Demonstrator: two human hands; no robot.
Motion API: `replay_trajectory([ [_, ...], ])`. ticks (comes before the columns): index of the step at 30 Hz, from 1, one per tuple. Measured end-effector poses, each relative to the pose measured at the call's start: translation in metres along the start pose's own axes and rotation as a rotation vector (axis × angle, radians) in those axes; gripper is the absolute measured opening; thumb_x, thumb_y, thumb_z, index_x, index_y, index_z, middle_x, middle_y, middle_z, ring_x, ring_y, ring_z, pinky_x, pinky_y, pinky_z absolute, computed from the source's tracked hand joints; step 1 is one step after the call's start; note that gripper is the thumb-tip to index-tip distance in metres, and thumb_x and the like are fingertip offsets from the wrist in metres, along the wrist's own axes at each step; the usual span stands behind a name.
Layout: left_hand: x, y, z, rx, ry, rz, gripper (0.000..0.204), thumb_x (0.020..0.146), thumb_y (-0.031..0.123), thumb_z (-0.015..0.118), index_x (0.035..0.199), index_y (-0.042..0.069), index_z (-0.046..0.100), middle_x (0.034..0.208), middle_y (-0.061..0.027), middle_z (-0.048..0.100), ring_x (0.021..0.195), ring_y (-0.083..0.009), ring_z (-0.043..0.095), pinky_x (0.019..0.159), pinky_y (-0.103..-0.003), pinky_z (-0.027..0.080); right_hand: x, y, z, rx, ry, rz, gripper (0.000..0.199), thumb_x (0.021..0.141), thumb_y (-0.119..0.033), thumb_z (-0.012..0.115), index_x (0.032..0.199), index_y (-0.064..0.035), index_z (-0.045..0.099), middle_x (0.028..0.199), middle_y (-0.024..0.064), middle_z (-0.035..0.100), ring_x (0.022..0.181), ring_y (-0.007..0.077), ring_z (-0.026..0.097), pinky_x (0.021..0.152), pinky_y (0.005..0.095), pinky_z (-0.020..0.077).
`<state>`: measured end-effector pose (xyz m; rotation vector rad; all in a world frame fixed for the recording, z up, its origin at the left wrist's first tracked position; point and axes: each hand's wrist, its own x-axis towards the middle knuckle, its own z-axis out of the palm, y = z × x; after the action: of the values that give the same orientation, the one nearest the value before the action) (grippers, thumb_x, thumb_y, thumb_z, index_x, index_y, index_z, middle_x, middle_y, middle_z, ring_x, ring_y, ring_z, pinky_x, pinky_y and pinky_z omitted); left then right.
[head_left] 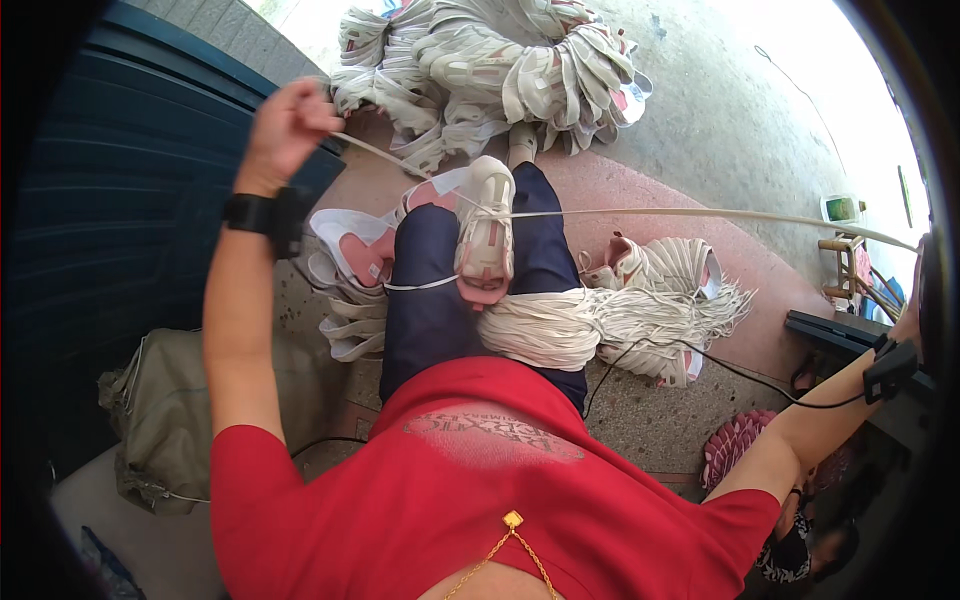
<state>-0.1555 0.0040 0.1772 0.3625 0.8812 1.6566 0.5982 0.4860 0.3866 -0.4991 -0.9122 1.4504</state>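
Observation:
A white and pink sneaker upper (486, 250) lies on my lap between my thighs, toe end away from me. A flat white shoelace (640, 211) passes through it and stretches out to both sides. My left hand (292, 130), raised at the far left and blurred, is closed on one end. Far out at the right rim, my right hand (911, 312) is at the other, taut end; its fingers are mostly lost in the dark edge. Across my right thigh rests a thick bundle of white laces (540, 330). Another thin lace loop hangs over my left thigh.
A large heap of sneaker uppers (530, 70) lies on the floor ahead. More uppers are stacked beside my left leg (352, 300) and right leg (680, 265). A dark blue panel (130, 200) and an olive sack (200, 410) stand left. A black cable crosses near my right arm.

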Motion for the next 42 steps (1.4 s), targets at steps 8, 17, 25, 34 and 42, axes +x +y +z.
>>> replay_trajectory([
  [8,-0.106,0.084,-0.160,0.139,0.914,0.117,0.019,0.097,0.013,0.055,0.079,0.012,0.050,0.065,0.0029,0.043,0.055,-0.0110,0.043,0.064,-0.033,0.041,-0.208,0.350,0.062,-0.765,-0.471,0.627,0.022,0.101,-0.020,0.051,0.099,-0.0015,0.064,0.078,0.0040,0.059,0.072,0.0129,0.056,0.067,0.0289,0.0457],
  [17,-0.012,-0.185,-0.031,0.441,0.215,-0.561,0.024,0.101,0.031,0.060,0.096,0.007,0.062,0.066,0.0061,0.047,0.058,-0.0053,0.046,0.056,-0.025,0.039,-0.396,0.510,0.125,-1.274,-1.142,-0.084,0.012,0.083,-0.012,0.057,0.082,-0.0021,0.063,0.095,0.0133,0.067,0.104,0.0312,0.061,0.089,0.0438,0.0447],
  [25,-0.017,-0.252,-0.004,1.273,0.046,-0.266,0.025,0.097,0.017,0.055,0.097,-0.004,0.068,0.077,-0.0081,0.068,0.072,-0.0135,0.063,0.071,-0.030,0.050,-0.395,0.536,0.124,-1.518,-0.990,-0.169,0.018,0.081,-0.015,0.059,0.087,-0.0007,0.068,0.116,0.0166,0.066,0.122,0.0322,0.054,0.101,0.0513,0.0381],
  [34,-0.018,-0.259,-0.017,1.779,0.012,0.015,0.020,0.090,0.021,0.063,0.090,0.004,0.073,0.088,-0.0174,0.070,0.090,-0.0361,0.065,0.080,-0.046,0.050,-0.403,0.536,0.138,-1.565,-0.941,-0.198,0.014,0.082,-0.018,0.064,0.089,-0.0088,0.072,0.109,0.0086,0.063,0.115,0.0287,0.052,0.096,0.0502,0.0370],
  [42,-0.010,-0.259,-0.011,2.061,0.002,0.175,0.017,0.086,0.020,0.064,0.081,0.007,0.074,0.082,-0.0118,0.067,0.094,-0.0313,0.059,0.082,-0.047,0.047,-0.401,0.529,0.137,-1.630,-0.846,-0.132,0.018,0.083,-0.029,0.069,0.079,-0.0120,0.073,0.093,0.0047,0.061,0.098,0.0260,0.054,0.083,0.0442,0.0369],
])
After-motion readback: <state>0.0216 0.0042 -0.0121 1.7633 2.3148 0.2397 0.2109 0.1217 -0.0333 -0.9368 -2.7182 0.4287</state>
